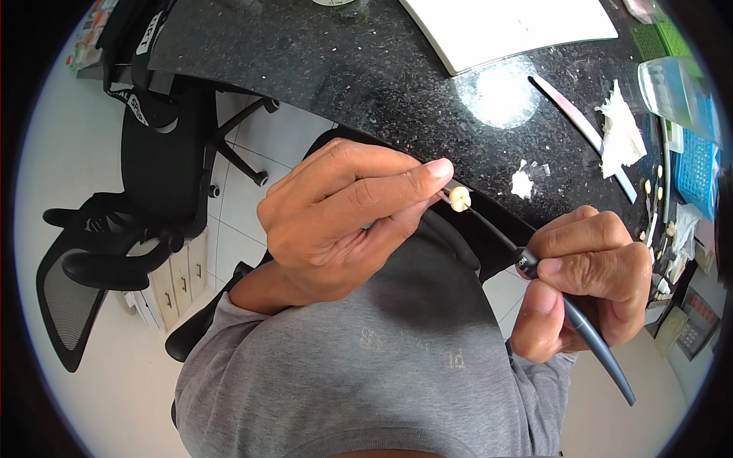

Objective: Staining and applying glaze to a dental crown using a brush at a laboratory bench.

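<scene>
Close above my lap, near the worktop's edge, my left hand [343,217] pinches a thin metal holder that looks like tweezers, mostly hidden by the fingers. At its end sits a small yellowish-white tooth crown [460,198]. My right hand [595,278] is closed around a slim, brush-like tool with a tapering blue-grey handle [603,357] and a black collar. Its thin dark shaft points up and left to the crown. The tip is at the crown's lower right side; whether it touches I cannot tell.
On the black speckled worktop [321,57] lie a white slab [511,27], a long thin strip [576,114], crumpled tissue [622,133] and a white clump [521,185]. A clear cup [672,91] and a blue basket [695,164] stand right. A black office chair [164,153] is left.
</scene>
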A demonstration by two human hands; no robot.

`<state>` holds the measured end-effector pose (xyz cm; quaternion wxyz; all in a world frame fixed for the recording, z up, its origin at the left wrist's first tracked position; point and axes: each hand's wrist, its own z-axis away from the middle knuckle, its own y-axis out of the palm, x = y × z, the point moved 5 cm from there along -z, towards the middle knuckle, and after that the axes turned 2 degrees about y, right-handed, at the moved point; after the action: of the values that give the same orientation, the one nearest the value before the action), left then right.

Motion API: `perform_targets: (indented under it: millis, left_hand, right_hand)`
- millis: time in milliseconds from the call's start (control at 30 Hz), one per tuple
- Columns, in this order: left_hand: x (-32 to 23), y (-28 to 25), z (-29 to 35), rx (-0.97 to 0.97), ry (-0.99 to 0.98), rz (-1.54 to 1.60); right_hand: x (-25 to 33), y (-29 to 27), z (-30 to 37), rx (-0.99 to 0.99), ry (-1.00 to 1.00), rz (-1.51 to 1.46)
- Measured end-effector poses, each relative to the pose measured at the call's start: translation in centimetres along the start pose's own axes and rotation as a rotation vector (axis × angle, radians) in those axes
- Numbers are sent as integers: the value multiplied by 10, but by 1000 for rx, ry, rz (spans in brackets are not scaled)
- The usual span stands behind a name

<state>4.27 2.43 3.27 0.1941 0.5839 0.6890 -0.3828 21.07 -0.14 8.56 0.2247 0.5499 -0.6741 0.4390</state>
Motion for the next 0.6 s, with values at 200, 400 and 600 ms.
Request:
perform_targets:
  millis: [200,400,600]
  left_hand:
    - [1,-3,0,-8,-11,-8]
    - [0,-2,1,139,-17,61]
    - [4,-1,1,11,-18,14]
  right_hand:
    - [0,2,-3,37,-8,1]
    - [-2,2,-2,47,-10,-10]
    - [-1,2,-3,55,-10,-20]
